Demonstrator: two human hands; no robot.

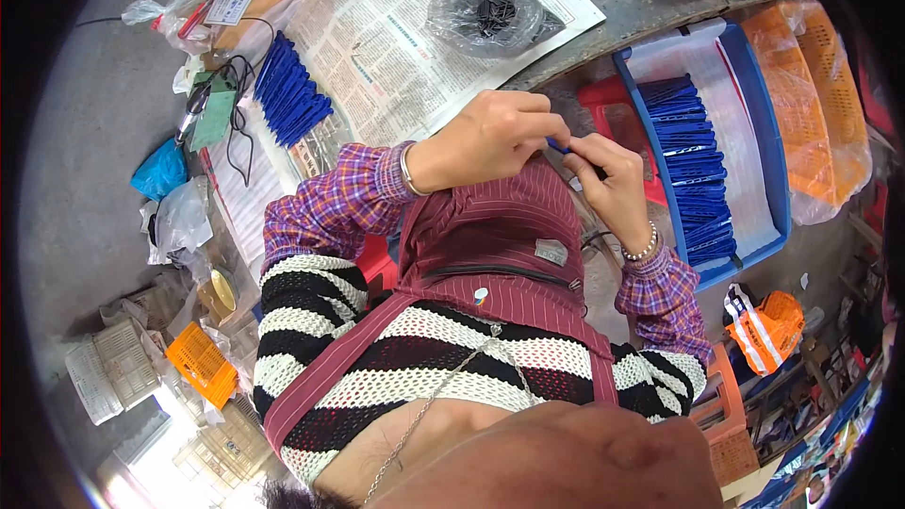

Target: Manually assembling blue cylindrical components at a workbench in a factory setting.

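At the left, a row of long blue pieces is lying at the edge of the newspaper, and a green pad is resting just beside them. Farther to the right, a clear bag is sitting open on the paper, with many thin black parts showing inside.

In front of my apron, my left hand is bending over, its fingers together and pinching one end of a small blue piece. This piece is being held between my two hands, in the air. My right hand is gripping it too, thumb and forefinger closed on it. A dark bit is showing at my right fingers; I cannot tell if it belongs to the blue piece.

At the right, a blue tray is carrying a long stack of similar blue pieces.

I am judging that I am in the fitting step, working a black part into the blue one. The next move is probably calling for a steady right pinch and a small, straight push from the left.
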